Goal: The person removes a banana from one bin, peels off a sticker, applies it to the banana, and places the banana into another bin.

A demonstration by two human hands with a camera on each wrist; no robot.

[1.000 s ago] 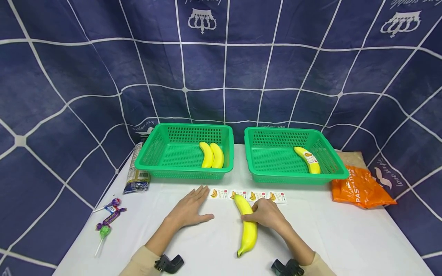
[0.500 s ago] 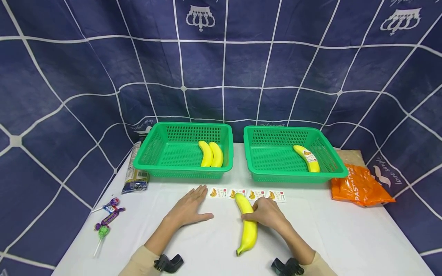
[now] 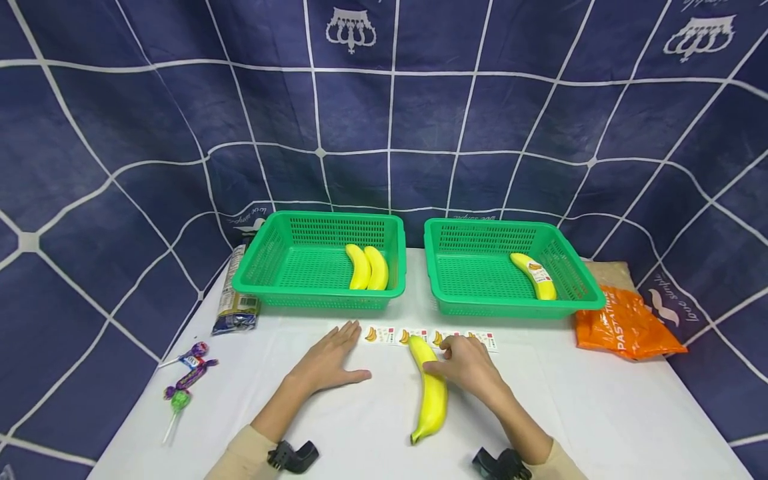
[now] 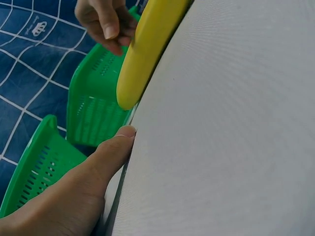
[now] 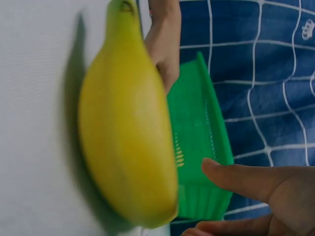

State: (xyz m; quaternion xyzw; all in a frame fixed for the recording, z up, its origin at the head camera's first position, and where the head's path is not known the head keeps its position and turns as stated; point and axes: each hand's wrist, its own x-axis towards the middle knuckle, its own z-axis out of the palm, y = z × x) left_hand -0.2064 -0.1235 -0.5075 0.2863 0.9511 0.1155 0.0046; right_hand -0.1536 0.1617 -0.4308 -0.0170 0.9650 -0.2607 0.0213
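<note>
Head view: right hand (image 3: 467, 365) beside banana (image 3: 431, 393), fingers loose.

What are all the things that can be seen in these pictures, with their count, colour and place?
plastic mesh baskets: 2, green, side by side at the table's far edge, left and right
bananas in left basket: 2, yellow, touching
labelled banana: 1, yellow, right basket
loose banana: 1, yellow, on the white table
banana sticker strip: 1, white, before the baskets
orange plastic bag: 1, right side
dark snack packet: 1, left of the baskets
lollipops: a few, purple and green, left edge
left hand: flat on the table
right hand: fingers at the sticker strip, beside the loose banana
</note>
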